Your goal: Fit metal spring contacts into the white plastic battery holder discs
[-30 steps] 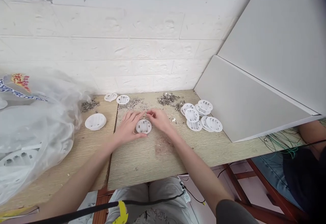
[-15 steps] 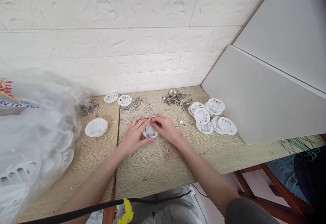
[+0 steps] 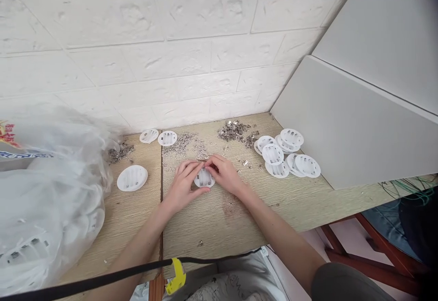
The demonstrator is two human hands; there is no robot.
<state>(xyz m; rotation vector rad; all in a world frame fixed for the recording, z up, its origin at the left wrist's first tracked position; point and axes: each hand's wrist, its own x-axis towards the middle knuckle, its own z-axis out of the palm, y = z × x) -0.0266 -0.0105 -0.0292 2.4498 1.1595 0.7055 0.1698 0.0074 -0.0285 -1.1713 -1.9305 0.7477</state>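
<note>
A round white plastic battery holder (image 3: 204, 180) with slots and small metal contacts lies on the wooden table between my hands. My left hand (image 3: 182, 187) grips its left side, thumb along the near edge and fingers over the far edge. At the far rim, the fingers of my right hand (image 3: 223, 175) are pinched together, and whatever they hold is too small to make out. Just beyond my hands is a scatter of tiny metal pieces (image 3: 185, 145). Farther back to the right sits a darker pile of metal contacts (image 3: 233, 130).
Several similar holders lie in a loose heap (image 3: 273, 154) on the right, near a grey panel (image 3: 359, 127). To the left are a small stack of holders (image 3: 132, 178) and a bulging plastic bag (image 3: 51, 200). A black strap (image 3: 137, 271) crosses in front of me.
The view has shifted slightly. Both hands stay at the holder, with my right fingers still pinched at its far rim.
</note>
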